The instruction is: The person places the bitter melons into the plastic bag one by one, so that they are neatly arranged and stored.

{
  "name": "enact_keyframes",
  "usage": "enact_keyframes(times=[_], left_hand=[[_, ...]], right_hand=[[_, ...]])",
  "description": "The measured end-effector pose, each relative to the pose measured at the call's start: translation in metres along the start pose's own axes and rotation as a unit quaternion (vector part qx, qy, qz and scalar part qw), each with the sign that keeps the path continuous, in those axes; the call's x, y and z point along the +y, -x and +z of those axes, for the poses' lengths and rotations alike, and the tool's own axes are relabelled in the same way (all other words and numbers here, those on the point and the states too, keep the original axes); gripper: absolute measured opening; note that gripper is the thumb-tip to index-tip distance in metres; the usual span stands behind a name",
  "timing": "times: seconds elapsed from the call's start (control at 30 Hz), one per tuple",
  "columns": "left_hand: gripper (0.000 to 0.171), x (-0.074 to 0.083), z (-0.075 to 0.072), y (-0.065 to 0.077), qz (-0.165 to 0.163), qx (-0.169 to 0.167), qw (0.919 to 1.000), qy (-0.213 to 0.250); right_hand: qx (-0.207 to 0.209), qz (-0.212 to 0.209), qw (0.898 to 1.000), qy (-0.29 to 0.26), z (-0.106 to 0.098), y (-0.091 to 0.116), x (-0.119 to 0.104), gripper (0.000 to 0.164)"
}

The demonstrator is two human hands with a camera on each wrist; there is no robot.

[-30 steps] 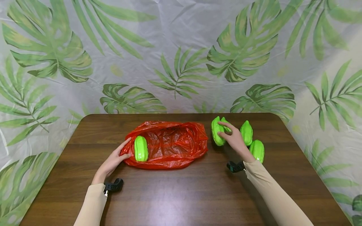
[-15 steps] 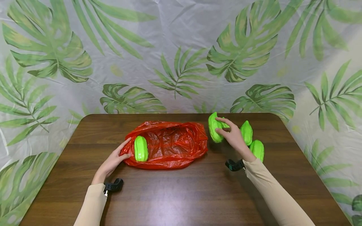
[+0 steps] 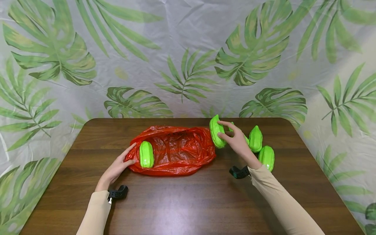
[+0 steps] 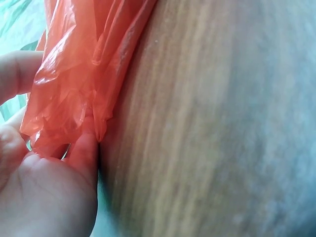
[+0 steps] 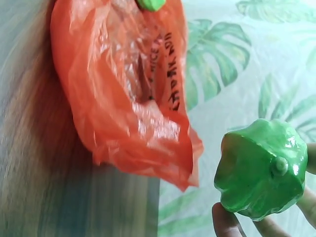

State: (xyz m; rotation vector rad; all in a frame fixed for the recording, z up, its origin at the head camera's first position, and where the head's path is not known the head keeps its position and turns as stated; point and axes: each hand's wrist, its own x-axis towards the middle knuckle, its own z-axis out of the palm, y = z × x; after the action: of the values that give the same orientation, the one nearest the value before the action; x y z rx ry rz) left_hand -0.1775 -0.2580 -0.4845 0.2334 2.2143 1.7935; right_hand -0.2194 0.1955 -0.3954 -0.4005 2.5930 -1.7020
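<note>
In the head view my right hand (image 3: 238, 140) holds a shiny green ribbed gourd (image 3: 216, 132), like a bitter melon, by its side, thumb and fingers pinching it. The gourd is beside the right end of a red plastic bag (image 3: 176, 170); its stem end and lobes face the right wrist view. My left hand (image 3: 116, 168) grips the bag's left edge, and the left wrist view shows fingers around and behind the thin plastic (image 4: 74, 89). Another green gourd (image 3: 146, 154) lies inside the open-mouthed bag at its left end.
Right of the bag, more gourds lie on the brown wooden table (image 3: 176, 209): one upright-lying gourd (image 3: 256, 139), one nearer gourd (image 3: 266, 158), and one mostly behind my right hand. A leaf-print cloth (image 3: 188, 58) hangs beyond the table's far edge.
My right hand has lifted the gourd and carried it left, from beside the other gourds to the bag's right end. The left hand and bag have not visibly moved.
</note>
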Motion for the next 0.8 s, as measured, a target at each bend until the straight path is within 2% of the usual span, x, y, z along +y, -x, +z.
enact_keyframes(times=[0.17,0.63,0.8], left_hand=[[0.069,0.000,0.000,0.000,0.003,-0.002,1.0000,0.000],[0.069,0.000,-0.001,-0.001,0.002,-0.003,1.0000,-0.001],[0.069,0.000,-0.001,-0.002,0.000,-0.001,1.0000,-0.009]], right_hand=[[-0.005,-0.006,1.000,-0.020,0.011,-0.001,-0.004,0.046],[-0.021,-0.002,1.000,-0.010,0.045,-0.006,-0.015,0.046],[-0.027,-0.013,1.000,-0.007,0.055,-0.001,-0.033,0.046]])
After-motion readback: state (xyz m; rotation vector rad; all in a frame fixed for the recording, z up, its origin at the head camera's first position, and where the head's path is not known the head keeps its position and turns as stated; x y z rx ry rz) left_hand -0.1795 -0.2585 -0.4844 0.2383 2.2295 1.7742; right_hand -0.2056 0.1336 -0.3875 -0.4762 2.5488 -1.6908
